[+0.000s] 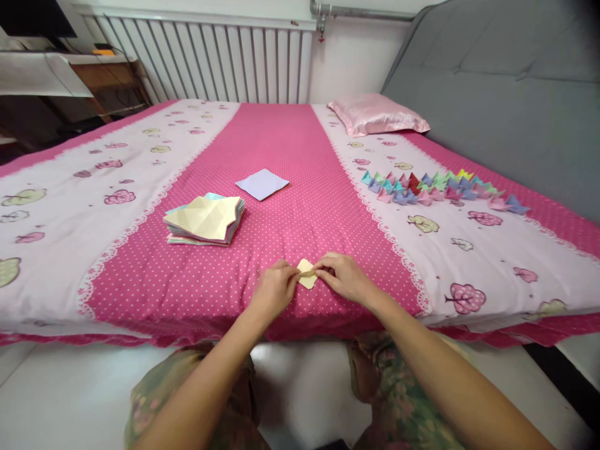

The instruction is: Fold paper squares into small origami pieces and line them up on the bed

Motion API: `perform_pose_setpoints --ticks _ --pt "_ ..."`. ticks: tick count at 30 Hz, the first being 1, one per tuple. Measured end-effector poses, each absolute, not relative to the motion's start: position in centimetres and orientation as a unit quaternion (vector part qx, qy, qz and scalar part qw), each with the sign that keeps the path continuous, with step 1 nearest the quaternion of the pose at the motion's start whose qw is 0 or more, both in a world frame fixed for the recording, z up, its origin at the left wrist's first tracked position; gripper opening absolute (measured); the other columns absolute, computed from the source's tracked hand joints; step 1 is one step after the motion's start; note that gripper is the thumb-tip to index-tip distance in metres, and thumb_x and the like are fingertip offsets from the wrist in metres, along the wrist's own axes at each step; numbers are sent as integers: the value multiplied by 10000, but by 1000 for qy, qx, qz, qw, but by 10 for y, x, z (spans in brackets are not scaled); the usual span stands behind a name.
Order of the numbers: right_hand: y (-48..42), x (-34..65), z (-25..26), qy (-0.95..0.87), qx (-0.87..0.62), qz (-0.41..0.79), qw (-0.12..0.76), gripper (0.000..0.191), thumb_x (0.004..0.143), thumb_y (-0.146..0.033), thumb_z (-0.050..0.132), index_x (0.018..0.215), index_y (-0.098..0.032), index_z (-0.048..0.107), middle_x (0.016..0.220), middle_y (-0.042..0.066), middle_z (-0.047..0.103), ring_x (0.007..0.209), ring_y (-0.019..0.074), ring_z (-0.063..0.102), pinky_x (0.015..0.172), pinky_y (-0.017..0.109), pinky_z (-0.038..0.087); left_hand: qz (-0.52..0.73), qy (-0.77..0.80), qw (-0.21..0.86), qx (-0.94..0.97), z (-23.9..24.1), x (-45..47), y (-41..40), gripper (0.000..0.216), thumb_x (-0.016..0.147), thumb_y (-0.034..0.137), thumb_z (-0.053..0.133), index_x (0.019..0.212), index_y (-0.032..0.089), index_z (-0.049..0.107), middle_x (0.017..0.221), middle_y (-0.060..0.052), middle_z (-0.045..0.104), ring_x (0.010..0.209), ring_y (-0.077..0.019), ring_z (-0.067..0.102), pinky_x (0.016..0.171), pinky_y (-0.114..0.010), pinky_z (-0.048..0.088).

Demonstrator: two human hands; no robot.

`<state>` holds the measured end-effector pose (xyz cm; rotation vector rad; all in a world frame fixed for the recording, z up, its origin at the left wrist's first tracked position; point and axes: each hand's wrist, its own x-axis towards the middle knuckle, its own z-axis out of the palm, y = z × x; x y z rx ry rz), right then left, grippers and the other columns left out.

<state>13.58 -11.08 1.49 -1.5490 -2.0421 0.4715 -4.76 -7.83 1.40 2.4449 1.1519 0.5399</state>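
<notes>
A small piece of folded pale yellow paper [307, 281] is between my two hands, near the front edge of the bed. My left hand [277, 286] pinches its left corner between thumb and fingers. On the opposite side, my right hand [344, 275] pinches the right corner. A raised crease or flap runs across the paper from one hand to the other. Beyond my left hand sits a stack of creased paper sheets [204, 220], with a pale yellow one on top. A single lavender sheet [262, 184] lies flat past the stack.
Rows of small folded paper pieces [431, 187] in many colours stand on the right of the pink bedspread [281, 137]. A pink pillow [375, 114] lies at the back right by a grey headboard [497, 94]. A white radiator [210, 59] lines the far wall.
</notes>
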Motion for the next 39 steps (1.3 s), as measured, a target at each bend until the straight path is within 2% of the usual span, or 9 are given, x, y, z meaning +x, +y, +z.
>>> perform_pose_setpoints --ticks 7,16,19,23,29,35,39 --pt "-109 127 10 -707 -642 148 260 136 802 -230 529 766 -167 644 725 45 633 663 149 553 617 253 374 166 518 140 828 13 -38 -79 235 822 254 439 773 138 638 748 -86 635 677 -174 569 635 -275 374" --pt "-107 122 5 -650 -692 159 271 141 769 -276 565 678 -179 613 661 39 645 602 154 563 566 263 361 137 581 150 788 19 -33 -78 191 775 238 485 732 134 639 712 -99 659 641 -194 580 590 -279 364" --pt "-108 122 3 -643 -695 158 280 117 759 -273 579 685 -187 607 658 29 642 593 148 556 557 259 353 156 574 151 790 19 -32 -80 167 777 227 494 806 153 640 762 -82 658 667 -178 585 589 -259 359" --pt "-109 119 0 -640 -695 142 296 91 753 -277 588 712 -197 607 684 19 644 620 146 564 557 252 349 163 532 139 819 18 -31 -84 245 826 256 437 860 213 676 843 -67 653 693 -167 589 589 -253 349" --pt "-108 113 1 -617 -722 132 285 211 678 -417 649 703 -214 600 688 14 636 618 154 556 523 247 322 157 518 145 828 14 -32 -81 248 807 259 462 854 220 703 826 -72 670 718 -175 592 637 -257 375" --pt "-107 112 -2 -616 -724 127 284 112 687 -295 634 740 -209 584 731 11 636 668 159 561 561 252 340 161 534 151 816 13 -31 -79 240 783 250 482 849 204 709 804 -92 674 702 -202 597 622 -276 387" --pt "-106 117 -6 -627 -706 136 300 61 708 -234 594 750 -195 577 736 15 627 674 151 558 602 254 373 166 545 191 800 14 -31 -77 246 756 188 501 888 189 709 858 -110 690 734 -209 615 677 -293 415"
